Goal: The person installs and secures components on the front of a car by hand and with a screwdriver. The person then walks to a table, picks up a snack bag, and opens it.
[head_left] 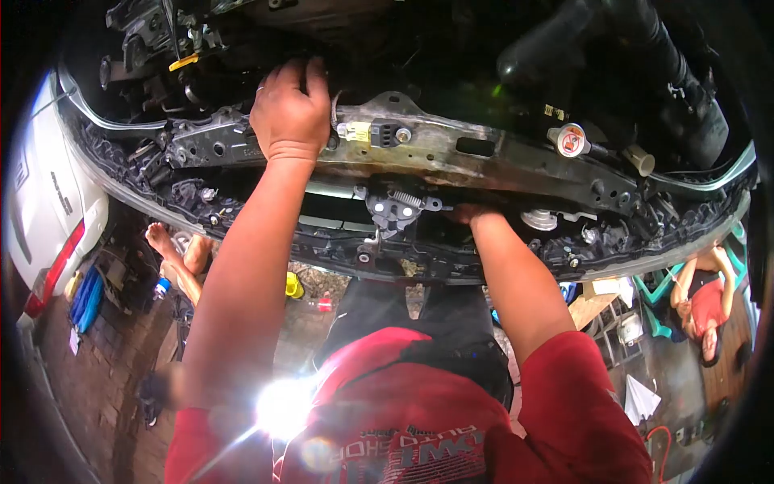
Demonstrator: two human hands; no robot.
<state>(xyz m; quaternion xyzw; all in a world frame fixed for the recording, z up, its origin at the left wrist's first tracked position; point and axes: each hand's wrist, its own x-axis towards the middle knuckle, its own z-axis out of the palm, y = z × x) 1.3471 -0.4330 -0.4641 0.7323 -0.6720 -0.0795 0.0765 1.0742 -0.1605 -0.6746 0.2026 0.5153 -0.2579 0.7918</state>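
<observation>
Red shirt [395, 411] closest to camera, bottom of view, both bare arms reaching up to a car front. Crossbar [516, 153] runs across the middle, engine bay [419, 48] dark beyond it. Left hand [292, 113] over the crossbar's left part, fingers bent on the bay side; can't tell if they grasp anything. Sensor [375, 132] with yellow label sits on the crossbar just right of that hand. Latch [393, 211] with spring is below the bar's middle. Right hand [476, 213] is under the bar, just beside the latch's right end; fingers partly hidden, grip can't be told. Horn [538, 219], round, is right of it. Round cap [571, 140] at the bar's right part. White car [52, 185] at far left, seated person [709, 313] at far right, another person's bare legs [184, 262] lower left.
</observation>
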